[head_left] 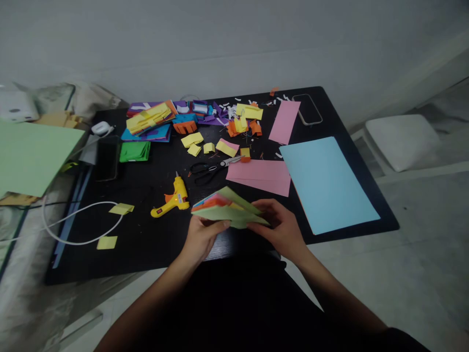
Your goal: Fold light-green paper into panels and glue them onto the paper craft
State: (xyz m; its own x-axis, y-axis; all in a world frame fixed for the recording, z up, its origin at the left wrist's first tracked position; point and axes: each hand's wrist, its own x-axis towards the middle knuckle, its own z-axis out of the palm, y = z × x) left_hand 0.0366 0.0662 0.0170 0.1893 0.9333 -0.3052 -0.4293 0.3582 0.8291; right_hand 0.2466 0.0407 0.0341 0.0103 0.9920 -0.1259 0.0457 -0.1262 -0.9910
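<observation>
Between my two hands is a folded paper booklet (230,213), light green outside, with orange, pink and blue layers showing inside. My left hand (203,234) grips its left end, thumb along the near side. At the right end, my right hand (280,227) pinches the green paper between thumb and fingers. Just left of the booklet lies a yellow glue gun (174,199), nozzle pointing away from me. Black-handled scissors (214,168) rest beyond it with their blades partly over pink paper sheets (260,177).
Folded coloured papers (150,120) and scraps crowd the table's far side. Blue sheets (328,183) lie at right, near a phone-shaped object (308,109). A dark phone (107,158), a green folded stack (135,151) and a looped white cable (82,243) are at left. A white stool (401,142) stands beyond.
</observation>
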